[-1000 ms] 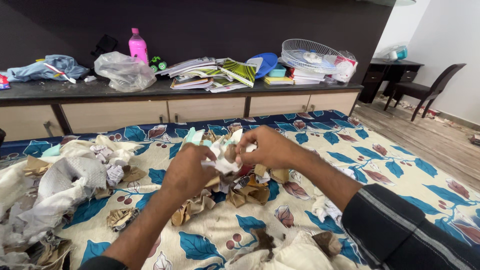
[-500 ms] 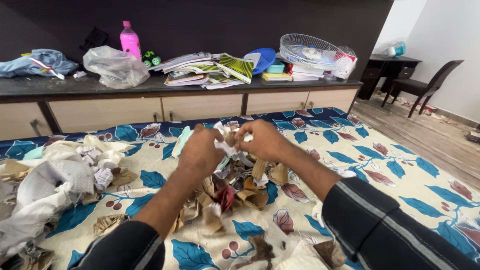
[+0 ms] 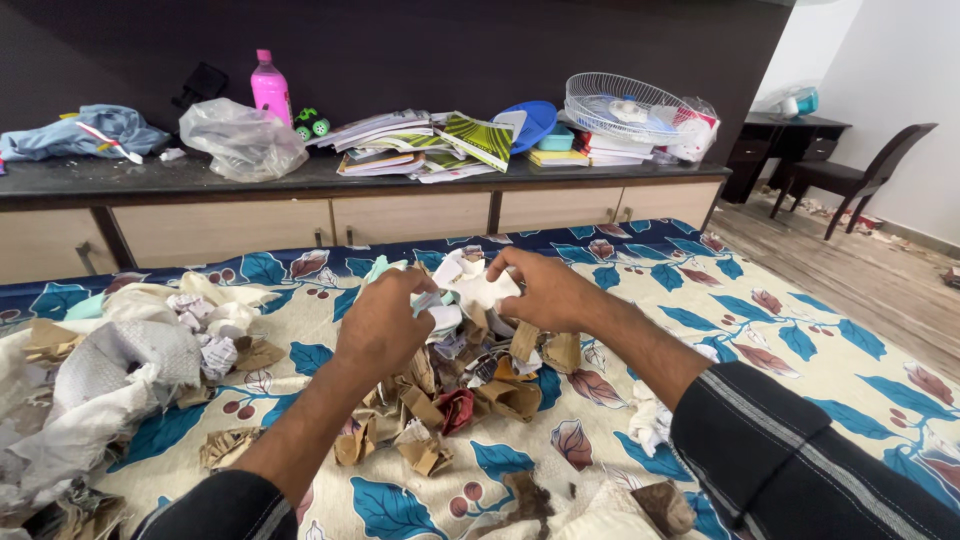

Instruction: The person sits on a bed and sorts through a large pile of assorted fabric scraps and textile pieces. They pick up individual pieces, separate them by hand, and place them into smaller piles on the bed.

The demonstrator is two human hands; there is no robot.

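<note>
Both hands raised over a bed [image 3: 800, 330] spread with a blue-leaf floral sheet, left hand [image 3: 385, 325] and right hand [image 3: 545, 290] each pinching an edge of one crumpled white paper [image 3: 475, 285] above a heap of brown paper scraps [image 3: 470, 385]. Behind, a dark tabletop [image 3: 150, 180] crowded with books [image 3: 420, 145], a pink bottle [image 3: 271, 90] and a white fan guard [image 3: 625, 105]; far right, a dark chair [image 3: 850, 180] on wooden floor.

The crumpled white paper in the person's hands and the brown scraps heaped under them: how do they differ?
The crumpled white paper is pale and held up off the bed between the left hand and right hand; the brown scraps are tan cardboard-coloured and lie loose on the leaf-print bedsheet. The white paper is one wad; the brown scraps are many separate pieces. Both are creased and crushed.
</note>
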